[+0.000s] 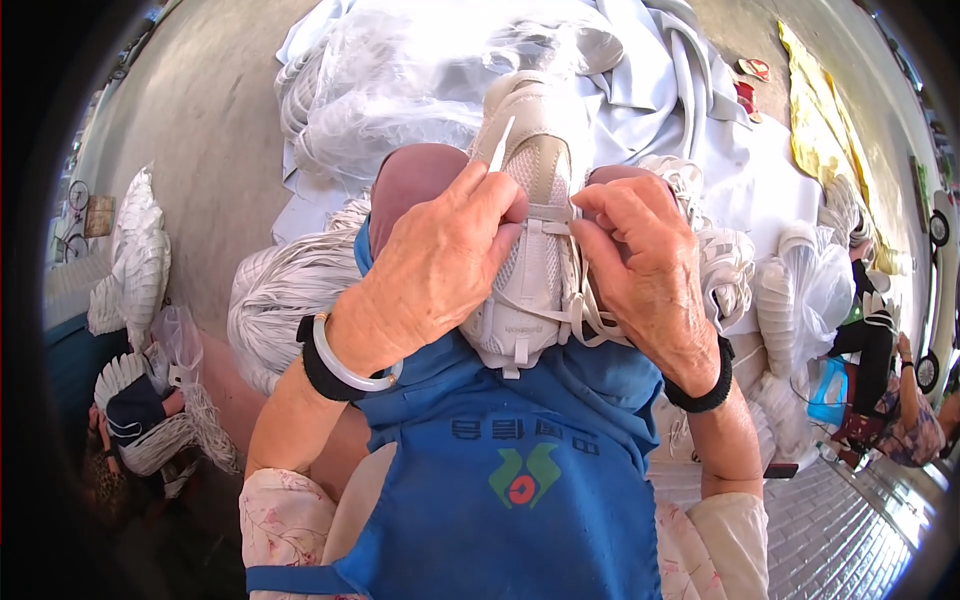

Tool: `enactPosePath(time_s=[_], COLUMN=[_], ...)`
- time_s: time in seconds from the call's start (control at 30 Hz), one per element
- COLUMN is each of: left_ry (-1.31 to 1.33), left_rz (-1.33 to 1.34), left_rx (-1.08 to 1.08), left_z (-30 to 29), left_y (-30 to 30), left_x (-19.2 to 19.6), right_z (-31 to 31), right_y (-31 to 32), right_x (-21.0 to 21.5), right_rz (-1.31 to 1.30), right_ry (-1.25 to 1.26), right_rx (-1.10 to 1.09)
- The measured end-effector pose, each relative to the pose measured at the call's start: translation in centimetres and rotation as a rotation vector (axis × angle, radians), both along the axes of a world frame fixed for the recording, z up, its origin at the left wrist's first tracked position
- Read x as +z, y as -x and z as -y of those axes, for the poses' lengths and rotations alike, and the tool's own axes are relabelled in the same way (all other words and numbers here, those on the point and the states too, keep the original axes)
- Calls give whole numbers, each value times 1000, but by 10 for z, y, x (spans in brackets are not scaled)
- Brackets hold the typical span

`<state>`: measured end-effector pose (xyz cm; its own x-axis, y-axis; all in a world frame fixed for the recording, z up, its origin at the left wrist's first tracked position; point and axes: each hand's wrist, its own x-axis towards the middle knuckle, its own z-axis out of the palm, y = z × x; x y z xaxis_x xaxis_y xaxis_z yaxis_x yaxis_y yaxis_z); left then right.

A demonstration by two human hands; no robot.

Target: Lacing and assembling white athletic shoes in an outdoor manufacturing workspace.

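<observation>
Grey floor (220, 130) is spread all around. Nearest, a blue apron (440, 520) is worn over the lap. Just past it, a pale shoe (522, 265) is held up between the knees, with its toe pointed away. By the left hand (435, 250), a thin white stick (502, 145) is held in closed fingers, over the shoe's left side. On the right hand (645, 250), the fingers are bent and set close together by the shoe's right edge; whether the lace (600, 325) is pinched there cannot be told. Beside the left knee, a big bunch of white cords (285, 300) is seen. Farther off, clear plastic (380, 110) is piled on a pale sheet (700, 80), and yellow cloth (820, 120) is laid beyond.
</observation>
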<state>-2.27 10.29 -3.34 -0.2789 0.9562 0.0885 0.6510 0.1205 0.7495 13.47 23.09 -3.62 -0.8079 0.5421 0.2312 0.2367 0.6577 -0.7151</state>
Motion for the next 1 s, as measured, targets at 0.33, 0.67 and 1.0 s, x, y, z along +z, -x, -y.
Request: enactPosePath(time_s=[0.33, 0.67, 1.0], left_ry=[92, -73, -158], left_rz=[-16, 631, 780], left_rx=[-74, 340, 367], left_z=[21, 47, 71], left_y=[23, 6, -14], left_x=[20, -2, 15], right_z=[26, 22, 55], right_y=[16, 38, 14], right_x=[14, -3, 18], right_rz=[-4, -96, 69], right_ry=[-37, 160, 1093], right_rx=[142, 232, 148])
